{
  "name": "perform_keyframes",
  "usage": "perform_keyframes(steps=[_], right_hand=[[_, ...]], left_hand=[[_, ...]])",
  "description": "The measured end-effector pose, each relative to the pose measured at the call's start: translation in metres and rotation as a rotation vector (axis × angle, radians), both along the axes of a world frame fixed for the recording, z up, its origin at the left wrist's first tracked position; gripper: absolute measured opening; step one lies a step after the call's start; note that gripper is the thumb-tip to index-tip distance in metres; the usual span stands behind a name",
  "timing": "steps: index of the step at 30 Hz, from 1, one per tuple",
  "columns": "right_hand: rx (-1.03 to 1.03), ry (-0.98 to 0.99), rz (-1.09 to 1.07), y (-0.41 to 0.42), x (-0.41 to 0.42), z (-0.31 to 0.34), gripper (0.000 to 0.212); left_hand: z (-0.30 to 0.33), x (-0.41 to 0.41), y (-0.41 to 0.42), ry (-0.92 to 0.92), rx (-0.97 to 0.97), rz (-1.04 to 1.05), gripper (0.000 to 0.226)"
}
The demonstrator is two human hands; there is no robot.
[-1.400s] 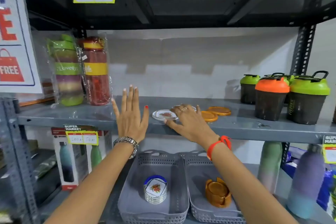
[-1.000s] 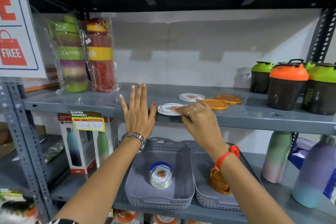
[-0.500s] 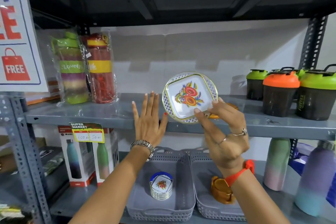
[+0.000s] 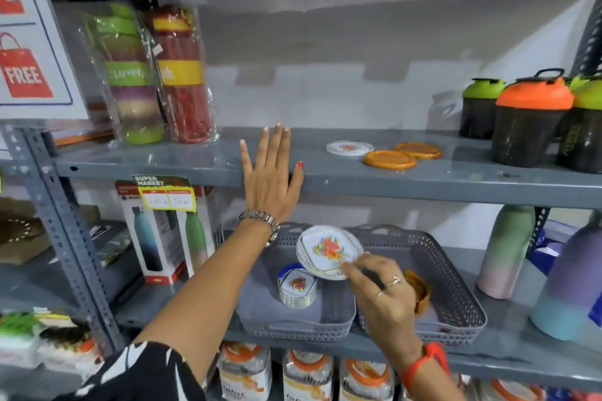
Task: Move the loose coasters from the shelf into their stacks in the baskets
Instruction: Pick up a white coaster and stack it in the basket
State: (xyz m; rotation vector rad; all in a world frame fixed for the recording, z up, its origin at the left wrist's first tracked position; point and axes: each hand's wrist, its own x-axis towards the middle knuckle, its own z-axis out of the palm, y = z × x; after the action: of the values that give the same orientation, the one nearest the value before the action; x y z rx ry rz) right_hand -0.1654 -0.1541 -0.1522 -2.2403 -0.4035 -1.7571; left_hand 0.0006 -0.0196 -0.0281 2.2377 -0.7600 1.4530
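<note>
My right hand point(image 4: 381, 296) pinches a white floral coaster point(image 4: 327, 249) by its lower edge, holding it tilted just above the stack of white coasters point(image 4: 298, 285) in the left grey basket point(image 4: 293, 324). A brown coaster stack point(image 4: 420, 290) in the right grey basket point(image 4: 456, 290) is partly hidden behind that hand. On the shelf point(image 4: 195, 159) above lie one more white coaster point(image 4: 349, 148) and two orange coasters point(image 4: 389, 159) point(image 4: 418, 150). My left hand point(image 4: 270, 176) rests flat and open against the shelf's front edge.
Wrapped bottles point(image 4: 156, 75) stand at the shelf's left, shaker bottles point(image 4: 529, 117) with orange and green lids at its right. Pastel bottles point(image 4: 505, 251) stand right of the baskets, boxed bottles point(image 4: 156, 231) to their left. Jars sit on the shelf below.
My right hand slid a white coaster off the shelf, lifted it, then carried it down over the white stack in the left basket. My left hand stayed on the shelf edge.
</note>
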Motion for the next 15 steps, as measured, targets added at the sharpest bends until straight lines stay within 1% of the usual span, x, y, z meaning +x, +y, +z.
perform_keyframes(steps=[2,5,6,8,10,13,15], right_hand=[[-0.043,0.155,-0.061,0.005,0.011,-0.028,0.019],[-0.062,0.326,-0.156,0.014,0.036,-0.054,0.006],[-0.060,0.396,-0.184,0.017,0.044,-0.061,0.006],[-0.067,0.520,-0.214,0.021,0.061,-0.073,0.031],[-0.074,0.655,-0.231,0.024,0.075,-0.078,0.045],[-0.108,0.831,-0.288,0.029,0.098,-0.082,0.041],[-0.106,0.921,-0.314,0.032,0.110,-0.087,0.044]], left_hand=[[-0.002,0.002,0.000,-0.011,-0.008,0.009,0.060],[-0.004,0.004,-0.001,-0.042,-0.019,0.007,0.059],[-0.004,0.005,-0.002,-0.056,-0.025,0.000,0.059],[-0.004,0.007,-0.002,-0.081,-0.039,-0.010,0.059],[-0.006,0.009,-0.003,-0.106,-0.048,-0.010,0.059],[-0.008,0.012,-0.005,-0.142,-0.059,-0.004,0.058],[-0.008,0.014,-0.006,-0.161,-0.064,0.003,0.058]])
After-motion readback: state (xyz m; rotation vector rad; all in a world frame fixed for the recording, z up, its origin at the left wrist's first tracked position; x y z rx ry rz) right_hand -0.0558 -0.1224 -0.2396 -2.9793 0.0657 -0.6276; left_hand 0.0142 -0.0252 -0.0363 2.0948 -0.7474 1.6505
